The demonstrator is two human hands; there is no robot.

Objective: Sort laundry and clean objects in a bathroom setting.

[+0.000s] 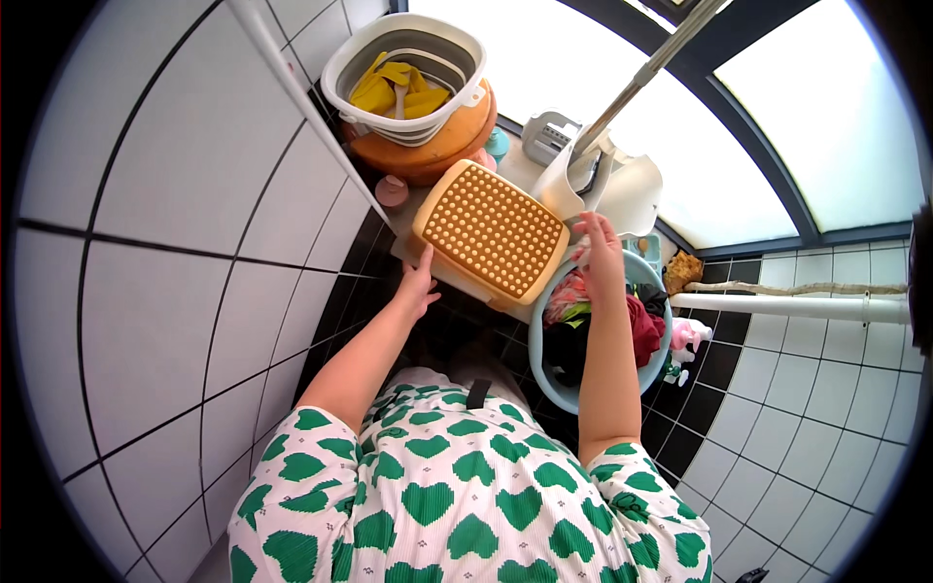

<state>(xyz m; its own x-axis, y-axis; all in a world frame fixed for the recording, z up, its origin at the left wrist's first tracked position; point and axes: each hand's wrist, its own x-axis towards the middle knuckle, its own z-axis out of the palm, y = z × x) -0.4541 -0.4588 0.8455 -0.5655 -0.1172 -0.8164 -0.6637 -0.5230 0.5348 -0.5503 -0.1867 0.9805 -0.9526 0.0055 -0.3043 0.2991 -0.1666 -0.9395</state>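
A step stool (496,233) with an orange-brown top, cream studs and a cream rim lies tilted in front of me. My left hand (418,286) is at its near left edge, the index finger reaching up against the rim and the other fingers spread. Just past the stool's right edge, my right hand (603,251) hovers with its fingers loosely bent and apart, and I see nothing clearly held in it. Below that hand stands a light blue basin (538,350) of clothes, with a dark red garment (644,331) and a patterned pink cloth (567,297); my forearm hides part of them.
A white-and-grey collapsible basin (403,33) holding yellow rubber gloves (401,87) rests on an orange basin (430,149). Behind the stool are a white plastic container (634,193) and a metal pole (641,76). Several bottles (685,335) stand right. A white pipe (787,304) crosses the tiled wall.
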